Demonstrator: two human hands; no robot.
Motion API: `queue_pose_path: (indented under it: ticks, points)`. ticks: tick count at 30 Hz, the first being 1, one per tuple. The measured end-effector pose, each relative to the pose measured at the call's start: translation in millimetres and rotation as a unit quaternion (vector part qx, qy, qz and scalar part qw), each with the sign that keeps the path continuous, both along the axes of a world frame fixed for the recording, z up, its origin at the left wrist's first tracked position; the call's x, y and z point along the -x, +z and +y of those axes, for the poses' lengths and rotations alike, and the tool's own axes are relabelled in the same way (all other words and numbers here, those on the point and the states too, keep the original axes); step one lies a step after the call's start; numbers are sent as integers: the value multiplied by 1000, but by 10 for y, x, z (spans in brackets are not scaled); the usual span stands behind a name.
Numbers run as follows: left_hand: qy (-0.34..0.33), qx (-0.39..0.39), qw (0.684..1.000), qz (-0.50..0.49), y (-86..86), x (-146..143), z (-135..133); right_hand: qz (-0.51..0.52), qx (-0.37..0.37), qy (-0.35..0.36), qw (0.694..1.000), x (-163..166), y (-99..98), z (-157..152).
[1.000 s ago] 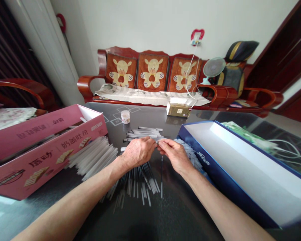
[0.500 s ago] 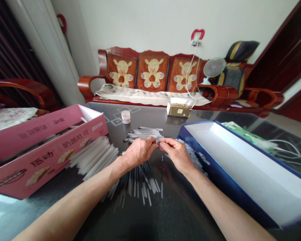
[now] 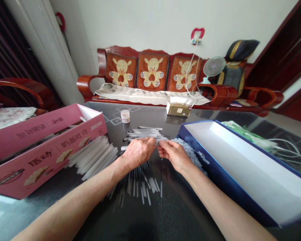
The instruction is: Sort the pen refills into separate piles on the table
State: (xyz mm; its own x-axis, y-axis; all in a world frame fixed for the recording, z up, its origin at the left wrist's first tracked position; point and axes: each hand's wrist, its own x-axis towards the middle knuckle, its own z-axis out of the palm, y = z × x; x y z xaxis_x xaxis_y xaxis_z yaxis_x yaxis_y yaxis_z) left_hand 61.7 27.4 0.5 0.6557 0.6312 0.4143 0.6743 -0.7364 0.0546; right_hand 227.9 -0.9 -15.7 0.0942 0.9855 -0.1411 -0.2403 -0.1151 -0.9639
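Near the centre of the frame, the left hand (image 3: 140, 151) and the right hand (image 3: 175, 154) meet almost tip to tip. On each hand the thumb and forefinger are together, clamped on a small pale piece (image 3: 157, 143) between them. It seems to lie across the frame, left to right, but it is mostly covered, so which end points where I cannot tell.

The room for moving is bounded by two walls: the pink box (image 3: 48, 155) at the left and the blue box (image 3: 230, 197) at the right. Between the forearms, at the lower middle, a dark stretch of the table (image 3: 175, 214) lies open.

Under the left hand, thin dark rods (image 3: 141, 172) spread like a fan — their pale ends point to the bottom edge. One single rod (image 3: 161, 187) stands apart, its axis nearly straight up and down the frame. Beyond the hands, white sticks (image 3: 145, 133) lie crosswise; beside the pink box, pale tubes (image 3: 96, 157) slant from lower left to upper right.
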Motion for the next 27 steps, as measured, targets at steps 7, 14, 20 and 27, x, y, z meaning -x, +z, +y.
queue_pose_path:
  ticks: [7, 14, 20, 27]
  points:
    - [15, 21, 1000, -16, 17, 3, 8, 35, -21, 38, 998, -26, 36, -17]
    - [-5, 4, 1000, 7, 3, 16, 27, -62, -39, -7, 997, 7, -5, -11]
    - [5, -6, 1000, 15, 12, 9, 30, -32, -28, 17, 999, 8, 12, -21]
    - [-7, -5, 1000, 25, 3, 12, 40, -85, -41, -1, 995, 27, -7, -21]
